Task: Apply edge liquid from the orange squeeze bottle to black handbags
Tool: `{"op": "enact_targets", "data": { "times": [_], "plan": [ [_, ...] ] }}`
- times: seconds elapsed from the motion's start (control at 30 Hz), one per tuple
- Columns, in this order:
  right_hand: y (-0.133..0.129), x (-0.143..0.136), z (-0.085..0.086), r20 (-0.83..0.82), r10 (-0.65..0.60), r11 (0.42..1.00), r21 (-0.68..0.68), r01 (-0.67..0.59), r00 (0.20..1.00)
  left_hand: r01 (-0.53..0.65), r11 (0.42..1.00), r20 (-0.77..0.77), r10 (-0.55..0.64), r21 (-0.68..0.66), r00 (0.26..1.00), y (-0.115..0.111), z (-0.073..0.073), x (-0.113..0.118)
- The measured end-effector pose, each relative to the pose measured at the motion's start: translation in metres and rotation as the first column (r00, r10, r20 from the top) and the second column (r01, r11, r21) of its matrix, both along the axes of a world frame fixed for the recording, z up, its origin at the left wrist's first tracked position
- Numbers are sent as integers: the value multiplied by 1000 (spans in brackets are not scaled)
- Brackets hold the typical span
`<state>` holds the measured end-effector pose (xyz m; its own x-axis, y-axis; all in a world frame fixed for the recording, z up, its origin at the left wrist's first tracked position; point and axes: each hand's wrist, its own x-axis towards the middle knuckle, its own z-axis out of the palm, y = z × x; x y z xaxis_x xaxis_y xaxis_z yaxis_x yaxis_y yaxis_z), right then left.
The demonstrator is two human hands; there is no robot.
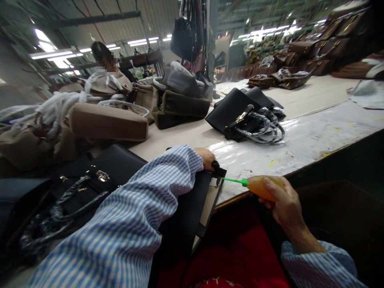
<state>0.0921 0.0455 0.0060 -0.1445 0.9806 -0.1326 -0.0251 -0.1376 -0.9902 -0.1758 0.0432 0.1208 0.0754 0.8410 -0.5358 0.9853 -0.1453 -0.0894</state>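
Note:
My right hand (286,204) is wrapped around a squeeze bottle (258,186) of amber liquid, likely glue. Its thin green nozzle (234,181) points left, the tip at the corner of a black handbag (192,200). This bag lies at the table's front edge, its beige inside showing along the opening. At the bag's far corner my left hand (206,158) is closed, with a small black piece of the bag poking out of the fingers. The sleeve of my left arm covers much of the bag.
Left of me lies another black handbag (105,172) with wrapped handles. Ahead are black handbags (234,112), olive bags (183,104) and a taupe bag (111,122). Brown bags (324,52) are stacked far right. Another person (103,56) is behind the left pile.

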Motion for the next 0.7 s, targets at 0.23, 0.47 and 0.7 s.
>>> {"op": "enact_targets", "data": {
  "times": [0.23,0.47,0.7],
  "plan": [
    [-2,10,11,257,73,986,126,-108,964,5,1000,14,-5,16,1000,0,-3,0],
    [-2,5,15,259,23,984,166,-68,966,2,999,23,-3,34,1000,-1,-4,-2],
    [-4,7,19,179,33,994,98,-51,983,-5,998,44,2,56,999,-4,-6,-3]
  ]
}}
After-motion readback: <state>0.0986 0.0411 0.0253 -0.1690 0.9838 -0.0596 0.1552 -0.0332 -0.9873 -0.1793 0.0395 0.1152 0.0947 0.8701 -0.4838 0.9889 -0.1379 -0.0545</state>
